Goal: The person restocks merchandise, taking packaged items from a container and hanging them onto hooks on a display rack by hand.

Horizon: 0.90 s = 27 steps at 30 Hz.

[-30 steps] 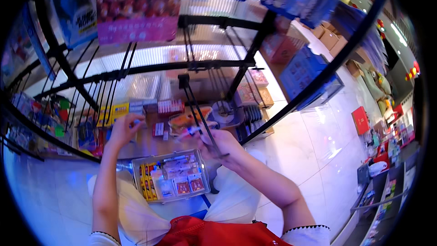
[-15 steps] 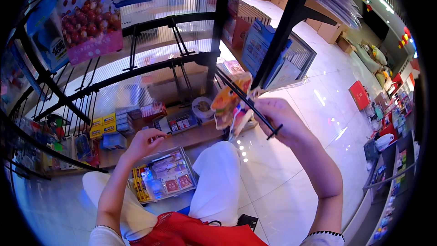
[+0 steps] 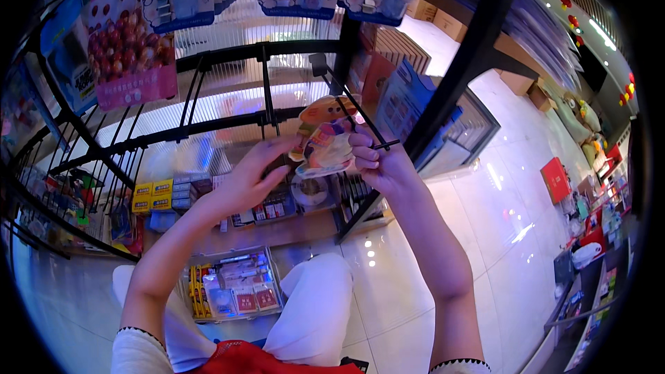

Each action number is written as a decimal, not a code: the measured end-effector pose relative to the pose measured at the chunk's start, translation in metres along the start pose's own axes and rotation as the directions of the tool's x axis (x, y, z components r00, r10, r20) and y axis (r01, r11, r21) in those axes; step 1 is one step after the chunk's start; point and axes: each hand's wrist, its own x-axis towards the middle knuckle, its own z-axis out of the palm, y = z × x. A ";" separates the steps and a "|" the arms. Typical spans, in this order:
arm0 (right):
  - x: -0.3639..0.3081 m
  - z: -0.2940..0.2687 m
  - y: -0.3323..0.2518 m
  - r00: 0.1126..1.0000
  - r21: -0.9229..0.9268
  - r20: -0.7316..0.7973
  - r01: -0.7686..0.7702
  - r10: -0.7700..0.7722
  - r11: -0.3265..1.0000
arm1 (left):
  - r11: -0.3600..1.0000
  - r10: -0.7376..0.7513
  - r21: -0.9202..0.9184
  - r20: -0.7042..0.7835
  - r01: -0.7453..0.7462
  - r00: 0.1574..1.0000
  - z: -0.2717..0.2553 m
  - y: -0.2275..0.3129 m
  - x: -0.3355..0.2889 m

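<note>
Nearest, below the hands, are the wearer's white trousers (image 3: pixel 312 312) and a clear plastic box (image 3: pixel 275 273) of small packaged goods. Above it, the left hand (image 3: pixel 246 173) reaches in with fingers extended and loosely spread, thumb apart, fingertips at the left edge of a flat cartoon-animal packet (image 3: pixel 325 142); whether they press on it cannot be told. The right hand (image 3: pixel 384 166) has its fingers curled closed on the packet's right edge. A black display hook (image 3: pixel 318 64) slants across there, its front end by that hand; whether the fingers also grip its rod is hidden. The packet is up in the air between the hands, in front of the rack.

The step in hand appears to be steadying the packet along the hook. The next move would seem to call for keeping both level while the left fingers straighten the packet.

Beyond are a wooden shelf (image 3: pixel 235 235) with yellow boxes (image 3: pixel 152 194), then the black rack bars (image 3: pixel 215 123).
</note>
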 end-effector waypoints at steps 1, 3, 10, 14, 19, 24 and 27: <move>0.009 -0.004 -0.005 1.000 -0.038 0.021 0.009 -0.009 0.999 | 1.000 -0.001 0.007 -0.007 0.001 1.000 0.007 -0.004 0.020; 0.023 0.004 -0.013 0.999 -0.131 0.006 0.053 -0.053 0.990 | 0.993 0.092 -0.054 -0.164 -0.102 0.982 0.024 -0.021 0.053; 0.060 -0.002 -0.031 0.985 -0.220 -0.059 0.147 -0.163 0.964 | 0.970 0.227 0.059 -0.573 -0.236 0.788 0.045 -0.087 0.164; 0.068 -0.012 -0.031 0.984 -0.277 -0.129 0.083 -0.123 0.957 | 0.884 0.358 0.451 -0.488 -0.121 0.796 0.042 -0.122 0.199; 0.064 -0.012 -0.021 0.964 -0.452 -0.181 0.095 -0.196 0.887 | 0.839 0.192 0.544 -0.323 0.016 0.927 0.041 -0.119 0.209; 0.064 -0.015 -0.019 0.974 -0.345 -0.144 0.115 -0.174 0.931 | 0.847 0.175 0.529 -0.361 0.046 0.916 0.042 -0.120 0.212; 0.067 -0.021 -0.026 0.995 -0.113 -0.083 0.051 -0.061 0.992 | 0.861 0.145 0.502 -0.395 0.081 0.907 0.041 -0.117 0.215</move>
